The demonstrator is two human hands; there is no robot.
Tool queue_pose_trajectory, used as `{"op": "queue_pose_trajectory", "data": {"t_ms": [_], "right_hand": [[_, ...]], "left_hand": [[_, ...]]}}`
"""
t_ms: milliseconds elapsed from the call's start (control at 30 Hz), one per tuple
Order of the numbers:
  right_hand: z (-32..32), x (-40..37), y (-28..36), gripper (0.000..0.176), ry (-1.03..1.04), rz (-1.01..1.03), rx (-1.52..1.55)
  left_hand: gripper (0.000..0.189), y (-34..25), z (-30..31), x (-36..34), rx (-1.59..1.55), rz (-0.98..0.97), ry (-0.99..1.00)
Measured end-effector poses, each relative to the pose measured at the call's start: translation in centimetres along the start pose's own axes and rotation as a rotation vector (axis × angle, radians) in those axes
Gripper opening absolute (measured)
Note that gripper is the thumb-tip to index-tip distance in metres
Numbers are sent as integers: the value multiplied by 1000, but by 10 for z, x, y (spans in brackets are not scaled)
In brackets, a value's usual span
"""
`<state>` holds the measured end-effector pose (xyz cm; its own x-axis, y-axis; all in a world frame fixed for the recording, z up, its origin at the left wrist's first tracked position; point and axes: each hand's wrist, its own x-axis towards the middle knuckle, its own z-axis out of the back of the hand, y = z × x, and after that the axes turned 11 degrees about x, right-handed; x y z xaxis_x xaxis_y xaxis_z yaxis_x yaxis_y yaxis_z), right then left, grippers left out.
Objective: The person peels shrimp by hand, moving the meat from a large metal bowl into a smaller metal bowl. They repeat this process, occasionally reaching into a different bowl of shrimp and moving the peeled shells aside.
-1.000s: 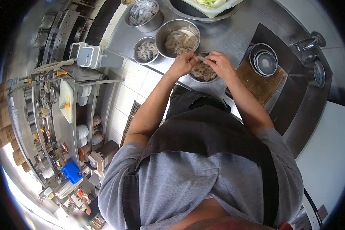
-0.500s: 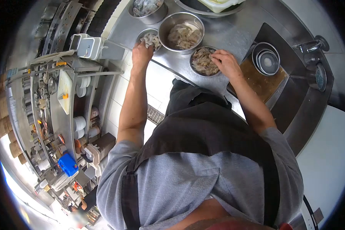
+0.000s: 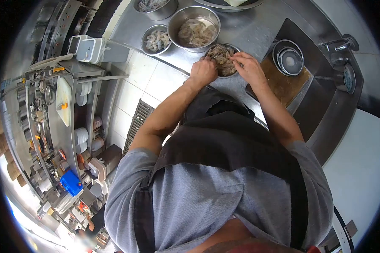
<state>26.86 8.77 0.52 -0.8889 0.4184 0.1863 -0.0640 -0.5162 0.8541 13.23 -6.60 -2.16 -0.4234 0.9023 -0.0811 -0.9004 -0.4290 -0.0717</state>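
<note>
Both hands meet over a small metal bowl filled with brownish shrimp shells and scraps. At its left rim is my left hand, closed with its fingers curled; whatever they hold is hidden. My right hand reaches over the right side, its fingertips pinched together, but what is between them is too small to make out. Behind sits a larger metal bowl of greyish raw shrimp. To its left, a small bowl holds paler shrimp that look peeled.
A deep metal pot with greyish contents and a wide basin stand at the back of the steel counter. Nested bowls rest on a brown board by the sink and tap. A loaded rack stands left.
My left hand has moved right, from the bowl of paler shrimp to the shell bowl. My right hand stays over the shell bowl. The camera view has shifted slightly.
</note>
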Motion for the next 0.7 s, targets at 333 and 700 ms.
{"op": "queue_pose_trajectory", "data": {"t_ms": [333,700], "right_hand": [[-22,-3,0,20,115,208,-62],[-16,11,-1,25,109,261,-234]], "left_hand": [[19,14,-1,2,-230,29,44],[17,15,31,8,-1651,518,419]]}}
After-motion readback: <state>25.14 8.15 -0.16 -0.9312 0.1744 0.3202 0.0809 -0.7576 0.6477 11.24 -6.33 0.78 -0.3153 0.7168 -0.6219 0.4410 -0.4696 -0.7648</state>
